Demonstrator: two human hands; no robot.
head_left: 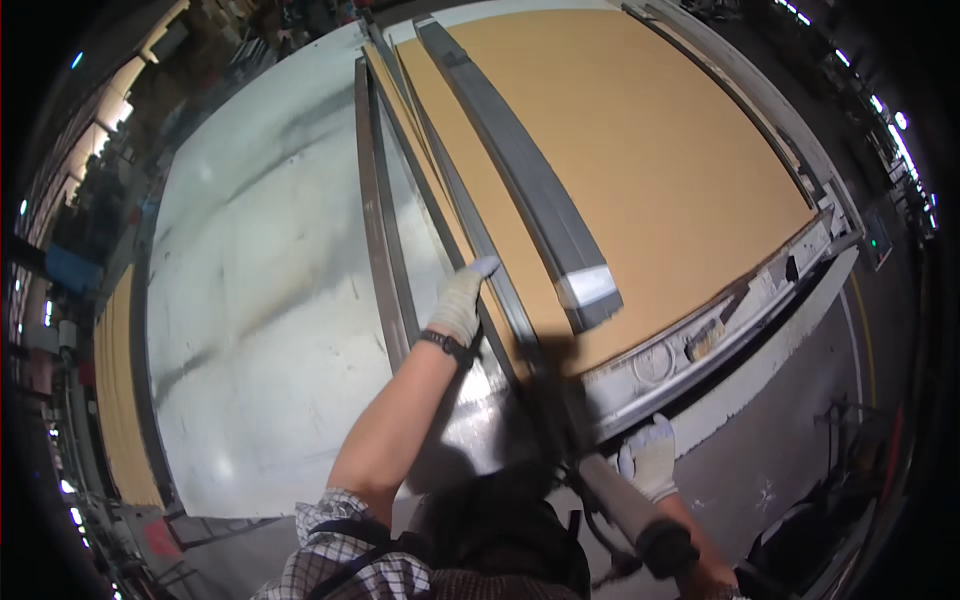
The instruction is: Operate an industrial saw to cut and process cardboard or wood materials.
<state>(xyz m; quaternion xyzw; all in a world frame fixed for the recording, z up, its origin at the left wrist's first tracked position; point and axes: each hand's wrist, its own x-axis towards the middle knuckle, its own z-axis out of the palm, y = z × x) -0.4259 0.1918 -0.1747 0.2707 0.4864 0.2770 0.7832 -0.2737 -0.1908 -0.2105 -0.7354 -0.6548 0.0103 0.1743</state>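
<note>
Dim workshop, bright lamps [902, 150] along its right-hand side, viewed from where I stand; grey floor [730, 520] beyond the right hand.

Item: one large, smooth, silver-grey metal sheet [260, 290], spread to the left of the left hand.

Item: one broad, flat, tan board [690, 180], ahead and to the right of the left hand.

Item: long, narrow, dark-grey metal strips [478, 228], set close together, running away ahead of the left hand and back past it toward the person; well to the left of the right hand.

Item: one brown-grey, slender metal bar [375, 215], just left of the left hand.

Item: one wide, dark-grey flat profile with a silvery end [520, 175], lying on the board, right of the left hand.

Left hand [460, 302]: white glove, black wristwatch [446, 344]; one digit reaches across the strips, the others partly hidden; whether it pinches, I cannot tell.

Right hand [650, 460]: white glove, digits bent and slightly apart, beside the white metal table edge [655, 362]; grip unclear.
</note>
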